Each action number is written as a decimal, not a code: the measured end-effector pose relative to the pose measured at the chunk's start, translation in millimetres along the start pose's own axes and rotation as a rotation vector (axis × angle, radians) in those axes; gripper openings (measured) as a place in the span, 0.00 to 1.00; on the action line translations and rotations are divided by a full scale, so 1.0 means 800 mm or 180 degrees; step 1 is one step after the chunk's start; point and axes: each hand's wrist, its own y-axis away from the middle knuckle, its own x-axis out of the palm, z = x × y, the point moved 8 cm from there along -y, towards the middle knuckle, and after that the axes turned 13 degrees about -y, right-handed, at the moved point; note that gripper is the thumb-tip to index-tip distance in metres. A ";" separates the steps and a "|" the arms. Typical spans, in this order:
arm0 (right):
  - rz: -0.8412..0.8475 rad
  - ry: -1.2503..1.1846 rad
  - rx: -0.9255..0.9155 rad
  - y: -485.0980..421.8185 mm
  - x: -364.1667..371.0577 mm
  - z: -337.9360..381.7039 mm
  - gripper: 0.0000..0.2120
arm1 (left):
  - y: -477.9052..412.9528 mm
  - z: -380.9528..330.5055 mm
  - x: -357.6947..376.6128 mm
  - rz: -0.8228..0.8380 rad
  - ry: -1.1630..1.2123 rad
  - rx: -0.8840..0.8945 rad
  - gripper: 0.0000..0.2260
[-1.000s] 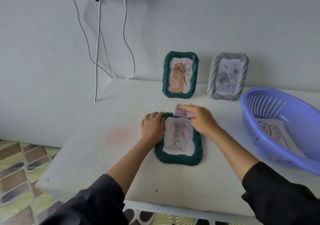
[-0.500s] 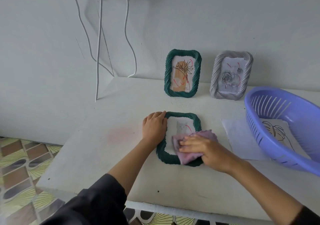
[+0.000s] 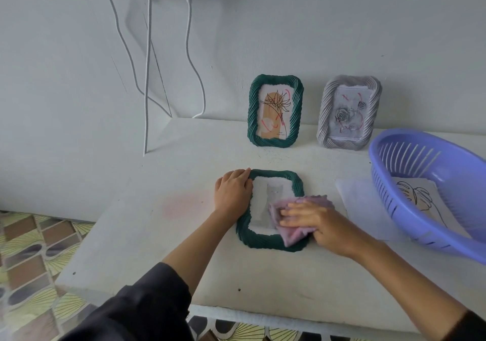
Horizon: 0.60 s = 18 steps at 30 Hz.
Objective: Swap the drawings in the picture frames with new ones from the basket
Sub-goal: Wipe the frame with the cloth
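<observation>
A dark green picture frame (image 3: 271, 242) lies flat on the white table (image 3: 184, 235) with a pale grey cat drawing under its glass. My left hand (image 3: 232, 191) rests flat on its left edge, holding it down. My right hand (image 3: 315, 221) presses a pink cloth (image 3: 294, 231) onto the lower right of the glass. Against the wall stand another green frame (image 3: 275, 111) with a plant drawing and a grey frame (image 3: 348, 112) with a rose drawing, both marked with red scribbles. A purple basket (image 3: 431, 191) at the right holds a leaf drawing (image 3: 418, 196).
A white sheet of paper (image 3: 360, 204) lies flat between the frame and the basket. Two white charger cables (image 3: 147, 77) hang down the wall at the back left. A faint pink stain (image 3: 181, 204) marks the table left of my hand. Patterned floor tiles lie beyond the table's left edge.
My right hand swept the pink cloth from the top of the flat frame down to its lower right. The red marks on its glass are gone. My left hand stayed put.
</observation>
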 end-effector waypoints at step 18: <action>0.0081 -0.0071 -0.0008 -0.010 -0.002 0.003 0.23 | 0.000 -0.001 0.000 0.0019 0.0024 -0.0009 0.19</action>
